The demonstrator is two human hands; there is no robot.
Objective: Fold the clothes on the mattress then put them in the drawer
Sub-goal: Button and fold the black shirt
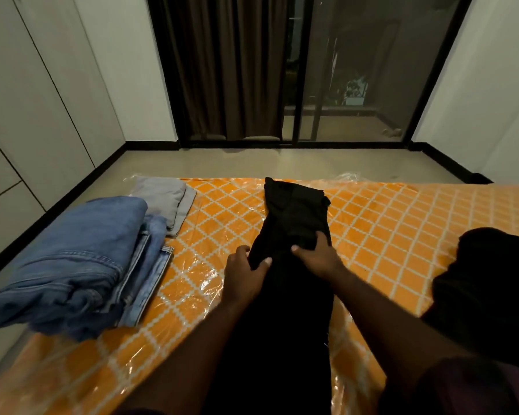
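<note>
A long black garment [294, 211] lies lengthwise down the middle of the orange patterned mattress [387, 223], which is wrapped in clear plastic. My left hand [246, 272] grips the garment's left edge at about its middle, thumb on top and fingers curled under. My right hand [318, 254] holds the cloth beside it, thumb and fingers pinching a fold. Folded blue jeans [72, 265] are stacked at the mattress's left edge. A folded grey garment [165, 199] lies behind them. A dark heap of clothes [492, 283] sits at the right.
White wardrobe doors and drawer fronts [0, 175] line the left wall. Bare floor [282, 163] runs beyond the mattress to a dark curtain [222, 70] and a glass sliding door [357, 70].
</note>
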